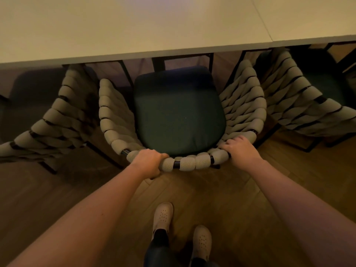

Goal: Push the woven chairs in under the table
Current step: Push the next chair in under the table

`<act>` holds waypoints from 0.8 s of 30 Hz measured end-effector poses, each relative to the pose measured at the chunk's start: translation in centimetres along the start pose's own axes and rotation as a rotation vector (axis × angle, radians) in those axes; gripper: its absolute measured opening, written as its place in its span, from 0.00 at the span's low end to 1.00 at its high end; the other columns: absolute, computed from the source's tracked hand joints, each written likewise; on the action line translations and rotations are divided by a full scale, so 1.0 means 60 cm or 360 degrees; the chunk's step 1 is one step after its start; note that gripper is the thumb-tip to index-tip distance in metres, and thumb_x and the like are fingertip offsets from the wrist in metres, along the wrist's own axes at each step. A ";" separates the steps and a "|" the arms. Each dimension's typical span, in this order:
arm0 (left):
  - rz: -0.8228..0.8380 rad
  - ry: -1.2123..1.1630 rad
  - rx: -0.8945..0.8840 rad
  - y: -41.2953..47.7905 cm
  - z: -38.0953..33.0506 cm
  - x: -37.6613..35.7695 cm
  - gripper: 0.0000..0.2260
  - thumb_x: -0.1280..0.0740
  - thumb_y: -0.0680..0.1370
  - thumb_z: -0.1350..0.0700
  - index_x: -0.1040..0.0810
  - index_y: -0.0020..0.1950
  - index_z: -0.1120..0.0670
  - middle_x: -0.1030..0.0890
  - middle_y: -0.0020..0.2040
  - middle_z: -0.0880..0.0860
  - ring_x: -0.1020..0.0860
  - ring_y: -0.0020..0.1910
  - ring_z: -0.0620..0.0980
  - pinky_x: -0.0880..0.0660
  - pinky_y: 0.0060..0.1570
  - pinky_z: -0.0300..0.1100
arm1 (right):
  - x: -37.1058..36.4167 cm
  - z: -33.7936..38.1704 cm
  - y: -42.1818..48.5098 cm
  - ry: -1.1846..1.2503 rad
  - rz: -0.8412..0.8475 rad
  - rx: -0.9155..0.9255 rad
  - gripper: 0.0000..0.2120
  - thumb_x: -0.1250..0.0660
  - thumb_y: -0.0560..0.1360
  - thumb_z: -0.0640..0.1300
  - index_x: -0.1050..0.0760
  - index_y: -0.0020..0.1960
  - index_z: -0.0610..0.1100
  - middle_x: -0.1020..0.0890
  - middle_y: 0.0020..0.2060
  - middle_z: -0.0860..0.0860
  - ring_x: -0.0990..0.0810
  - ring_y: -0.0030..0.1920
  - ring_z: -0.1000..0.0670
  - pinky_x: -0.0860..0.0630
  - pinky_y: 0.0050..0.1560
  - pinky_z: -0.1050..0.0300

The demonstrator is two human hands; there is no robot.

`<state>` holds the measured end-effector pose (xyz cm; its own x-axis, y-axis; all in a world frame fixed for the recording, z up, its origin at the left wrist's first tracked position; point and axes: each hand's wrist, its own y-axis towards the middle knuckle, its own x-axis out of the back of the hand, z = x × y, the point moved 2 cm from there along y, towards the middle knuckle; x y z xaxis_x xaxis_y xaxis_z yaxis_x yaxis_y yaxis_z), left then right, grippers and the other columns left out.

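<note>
- The middle woven chair (194, 162) stands in front of the person, its curved back on the near side and its open front facing the table (134, 31).
- Its dark green cushion (179, 116) is almost fully visible. The far edge of the cushion lies close to the near edge of the table.
- The left hand (148, 160) grips the top rail of the chair back, left of the middle. The fingers are curled over the woven band and the thumb is below.
- The right hand (240, 149) holds the same rail at the right corner of the back, with the fingers bent over the band toward the seat.
- The left woven chair (57, 120) and the right woven chair (292, 97) stand just beside the middle one. Their far ends reach the table edge.
- The table top is pale and has a seam at the right.
- Two light shoes (163, 214) with small holes stand on the wooden floor (221, 189), near the chair back and between the arms.
</note>
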<state>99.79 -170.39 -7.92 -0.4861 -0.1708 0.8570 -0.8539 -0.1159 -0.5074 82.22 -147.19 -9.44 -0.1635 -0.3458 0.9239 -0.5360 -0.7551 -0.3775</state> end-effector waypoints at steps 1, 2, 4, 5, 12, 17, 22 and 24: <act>-0.0005 0.0001 -0.0002 -0.001 0.004 -0.001 0.20 0.34 0.76 0.51 0.31 0.68 0.43 0.20 0.51 0.47 0.22 0.50 0.47 0.24 0.50 0.43 | 0.000 0.005 0.002 0.0007 0.0005 -0.0008 0.24 0.30 0.74 0.45 0.30 0.68 0.55 0.25 0.63 0.52 0.29 0.66 0.47 0.40 0.73 0.46; -0.0010 -0.0001 -0.0006 -0.001 0.009 0.000 0.20 0.34 0.76 0.51 0.31 0.68 0.43 0.20 0.51 0.47 0.22 0.50 0.47 0.25 0.50 0.42 | -0.001 0.009 0.006 0.0012 0.0007 -0.0009 0.24 0.30 0.74 0.45 0.30 0.69 0.55 0.25 0.63 0.51 0.30 0.66 0.47 0.40 0.73 0.46; -0.0015 -0.0026 -0.0009 0.003 0.021 0.001 0.19 0.33 0.76 0.51 0.30 0.67 0.43 0.21 0.52 0.46 0.22 0.50 0.45 0.26 0.50 0.40 | 0.000 0.014 0.013 0.0017 0.0008 -0.0001 0.24 0.30 0.75 0.45 0.30 0.69 0.55 0.25 0.63 0.50 0.30 0.66 0.46 0.39 0.73 0.46; -0.0021 -0.0042 -0.0002 0.006 0.028 0.003 0.19 0.33 0.76 0.51 0.30 0.67 0.43 0.21 0.52 0.46 0.22 0.50 0.45 0.26 0.50 0.40 | 0.003 0.015 0.019 0.0009 -0.0002 0.0001 0.24 0.30 0.75 0.45 0.31 0.69 0.54 0.26 0.62 0.50 0.31 0.66 0.45 0.39 0.73 0.45; 0.0000 0.0044 0.0045 0.039 0.083 0.033 0.18 0.34 0.77 0.50 0.30 0.67 0.41 0.20 0.53 0.47 0.22 0.52 0.48 0.24 0.55 0.48 | 0.038 0.035 0.070 0.0003 -0.0001 -0.0046 0.24 0.32 0.75 0.45 0.31 0.70 0.53 0.26 0.62 0.48 0.31 0.67 0.44 0.41 0.73 0.44; -0.0010 0.0051 0.0063 0.069 0.116 0.052 0.18 0.34 0.77 0.50 0.30 0.67 0.41 0.20 0.53 0.47 0.22 0.53 0.48 0.25 0.56 0.49 | 0.058 0.038 0.105 0.0052 -0.0048 -0.0073 0.23 0.32 0.75 0.45 0.30 0.69 0.52 0.26 0.61 0.48 0.31 0.66 0.44 0.42 0.74 0.43; -0.0074 0.0045 0.0006 0.090 0.108 0.062 0.16 0.33 0.77 0.50 0.28 0.64 0.42 0.20 0.53 0.46 0.22 0.52 0.48 0.24 0.55 0.49 | 0.067 0.013 0.117 0.0074 -0.0034 -0.0106 0.22 0.32 0.75 0.46 0.29 0.68 0.53 0.25 0.59 0.49 0.30 0.65 0.45 0.43 0.74 0.44; -0.0074 0.0055 0.0003 0.094 0.110 0.058 0.17 0.33 0.76 0.50 0.28 0.64 0.42 0.20 0.52 0.46 0.21 0.52 0.48 0.24 0.54 0.49 | 0.068 0.013 0.118 0.0081 -0.0031 -0.0107 0.22 0.32 0.75 0.46 0.29 0.69 0.53 0.25 0.60 0.50 0.31 0.65 0.46 0.44 0.74 0.44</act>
<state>94.52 -178.13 -8.36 -0.4524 -0.1312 0.8821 -0.8752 -0.1246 -0.4674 78.37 -154.37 -8.42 -0.1934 -0.3017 0.9336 -0.5935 -0.7217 -0.3561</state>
